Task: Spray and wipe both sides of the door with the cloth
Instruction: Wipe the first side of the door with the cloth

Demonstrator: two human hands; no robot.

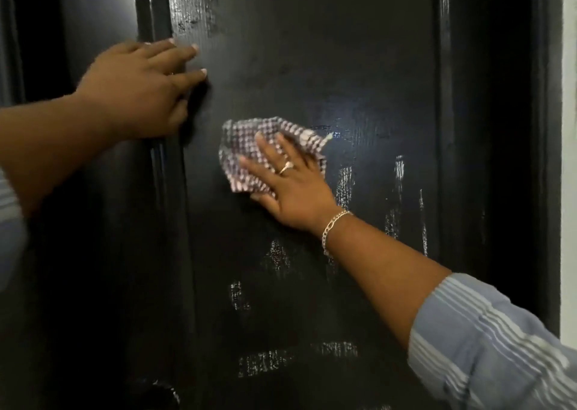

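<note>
A black door (pixel 312 50) fills the head view, with wet streaks and shiny patches on its flat panel. My right hand (pixel 290 181) lies flat with spread fingers on a checked purple-and-white cloth (pixel 246 141), pressing it against the middle of the panel. My left hand (pixel 140 88) rests on the door's left stile at upper left, fingers stretched across onto the panel. No spray bottle is in view.
A white wall (pixel 569 159) runs down the far right beside the dark door frame (pixel 543 159). A dark round shape, perhaps the door knob (pixel 156 391), shows at the bottom left. Left of the stile everything is dark.
</note>
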